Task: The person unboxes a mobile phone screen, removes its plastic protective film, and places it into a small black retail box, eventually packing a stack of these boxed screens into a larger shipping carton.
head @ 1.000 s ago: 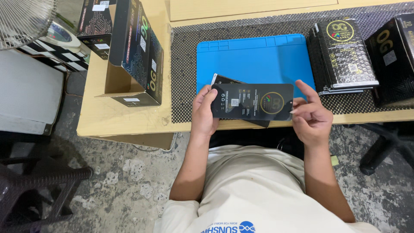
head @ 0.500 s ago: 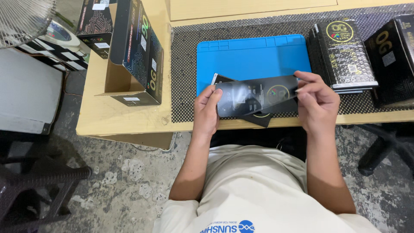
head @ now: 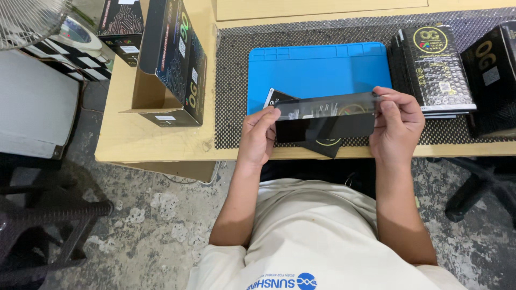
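I hold a flat black packet [head: 325, 115] with both hands over the near edge of the wooden table [head: 161, 142]. My left hand [head: 258, 134] pinches its left end and my right hand [head: 396, 124] grips its right end, fingers curled over the top edge. The packet is tilted, its printed face turned partly away from me. A second black packet [head: 322, 146] lies under it, its corner sticking out toward me. Both are in front of a blue mat [head: 320, 67].
A stack of black printed packets [head: 432, 70] lies right of the mat, with a black box [head: 492, 80] at the far right. An open black carton [head: 174, 64] stands at the left. A fan [head: 27, 21] and a tape roll [head: 75, 32] are at the far left.
The packet has been tipped up from lying face-up to tilted on edge. My right hand has shifted from an open pointing pose to gripping the packet's right end.
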